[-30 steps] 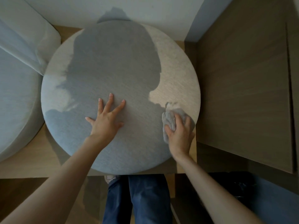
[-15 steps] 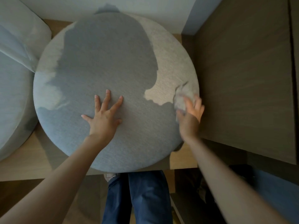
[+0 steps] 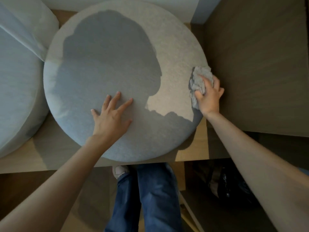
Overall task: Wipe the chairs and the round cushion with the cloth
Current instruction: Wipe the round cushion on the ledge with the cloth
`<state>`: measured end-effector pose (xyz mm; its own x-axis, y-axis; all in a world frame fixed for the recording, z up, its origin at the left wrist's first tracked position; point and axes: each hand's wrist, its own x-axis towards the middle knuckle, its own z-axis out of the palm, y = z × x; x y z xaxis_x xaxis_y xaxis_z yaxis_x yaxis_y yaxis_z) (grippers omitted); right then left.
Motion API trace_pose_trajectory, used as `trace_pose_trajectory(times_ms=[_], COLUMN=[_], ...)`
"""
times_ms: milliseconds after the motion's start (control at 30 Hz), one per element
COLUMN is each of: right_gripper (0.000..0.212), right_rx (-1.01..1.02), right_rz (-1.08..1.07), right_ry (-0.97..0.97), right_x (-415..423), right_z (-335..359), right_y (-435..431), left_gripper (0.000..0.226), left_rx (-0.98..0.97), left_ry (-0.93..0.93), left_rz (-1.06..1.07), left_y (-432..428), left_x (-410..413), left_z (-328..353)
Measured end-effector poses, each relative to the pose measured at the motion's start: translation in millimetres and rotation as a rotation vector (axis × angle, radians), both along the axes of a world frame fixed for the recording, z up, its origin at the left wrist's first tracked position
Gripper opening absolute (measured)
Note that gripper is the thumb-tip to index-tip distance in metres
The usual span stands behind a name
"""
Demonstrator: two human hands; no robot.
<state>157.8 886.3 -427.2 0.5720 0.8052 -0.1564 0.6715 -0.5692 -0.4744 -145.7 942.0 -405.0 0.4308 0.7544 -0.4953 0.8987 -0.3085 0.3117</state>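
Squarely under the camera lies the round cushion (image 3: 117,56), a thick disc in pale grey-blue woven fabric with a soft rounded edge, flat on a light wooden ledge (image 3: 192,154). A broad dark shadow covers its middle and near part. Its far rim and right side catch warmer light and look beige there. The left hand (image 3: 110,119) rests palm down on the near half of the cushion, with its fingers straight and spread apart and nothing in them. The right hand (image 3: 209,97) is at the cushion's right edge. Its fingers are curled round a crumpled grey cloth (image 3: 199,77), and it presses the cloth against the fabric where the top rolls over into the side. The cloth bunches out beyond the fingers on the far side and hangs a little below the thumb. Just left of the cushion, touching or nearly touching it, is a second pale cushion (image 3: 18,89) of the same cloth, only partly in view. Just right of the cushion stands a brown wood-grain panel (image 3: 259,64), close to the knuckles of the right hand. Nearer than the cushion, below the ledge's front edge, are the person's blue jeans (image 3: 150,195) and one light shoe (image 3: 120,170). To the right of these sits something dark and glossy (image 3: 224,181), too dim to make out.
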Motion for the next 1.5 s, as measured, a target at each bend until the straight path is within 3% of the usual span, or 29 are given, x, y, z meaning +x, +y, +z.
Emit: trace_pose_trajectory(times_ms=[233,367,467,567,700,833,1033,1167,1233,1333,1433,1500], right_gripper=[0.052,0.057,0.057,0.055,0.051,0.049,0.054,0.052,0.055,0.053,0.05,0.048], right_rx=[0.06,0.03,0.065,0.177,0.077,-0.013,0.03,0.038,0.096,0.098,-0.018,-0.029], right_rz=[-0.162,0.047,0.134,0.022,-0.129,-0.284,0.104,0.326,0.324,0.183,0.068,0.177], right_ry=[0.041,0.159,0.237,0.177,-0.011,-0.015,0.193,0.287,0.289,0.101,-0.02,-0.013], right_x=[-99,-185,-191,-149,-86,-117,-251,-261,-231,-168,-149,-182], right_z=[-5,-3,6,17,15,4,1,10,18,18,12,7], right_y=[-88,-136,-134,-116,-78,-68,-104,-100,-81,-35,-3,-8], left_gripper=[0.078,0.076,0.074,0.073,0.073,0.076,0.077,0.077,0.072,0.065,0.065,0.067], left_rx=[-0.066,-0.065,-0.075,-0.054,0.078,-0.088,-0.093,-0.105,-0.129,-0.154,-0.209,-0.274], left_ry=[0.119,0.129,0.121,0.015,-0.095,-0.195,-0.258,-0.261,-0.304,-0.426,-0.558,-0.605], left_rz=[-0.074,-0.089,-0.116,-0.123,0.131,0.372,0.402,0.37,0.36,0.457,0.709,0.854], left_y=[-41,-37,-36,-35,-52,-75,-77,-72,-66,-62,-63,-63], left_x=[-38,-36,-41,-55,-92,-109,-105,-112,-121,-133,-134,-131], left_z=[-1,-3,-4,-1,-1,-7,-10,-8,-8,-7,-7,-7])
